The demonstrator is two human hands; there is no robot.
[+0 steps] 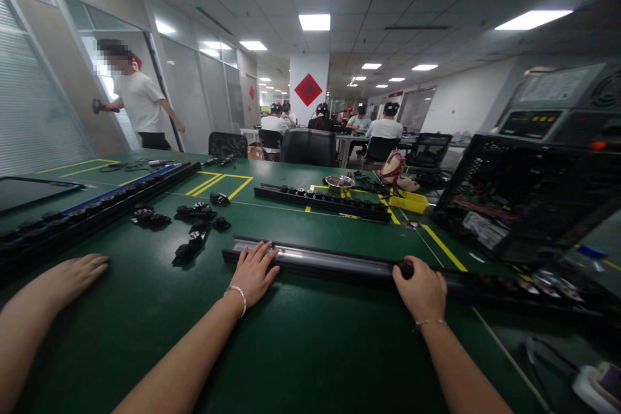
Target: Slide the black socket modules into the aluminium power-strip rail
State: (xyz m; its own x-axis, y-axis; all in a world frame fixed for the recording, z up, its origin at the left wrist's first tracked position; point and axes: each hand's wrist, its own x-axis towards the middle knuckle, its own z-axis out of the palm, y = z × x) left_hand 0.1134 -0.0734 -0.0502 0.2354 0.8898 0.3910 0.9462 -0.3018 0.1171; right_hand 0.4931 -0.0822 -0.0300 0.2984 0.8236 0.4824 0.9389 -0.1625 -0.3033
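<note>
A long black rail (334, 263) lies across the green table in front of me, its channel shiny on the left half. My left hand (255, 272) rests on the rail's left end with fingers spread, holding nothing. Toward the right, my right hand (423, 288) is curled around a small black part (405, 269) at the rail. Several dark parts fill the rail's right stretch (538, 288). Loose black parts (194, 229) lie on the table beyond my left hand.
Another person's hand (72, 278) lies at the left by a long filled rail (107, 204). Farther back are a shorter rail (325, 202), a metal dish (339, 181) and a yellow tray (409, 202). An open computer case (528, 194) stands right; a cable (538, 349) lies lower right.
</note>
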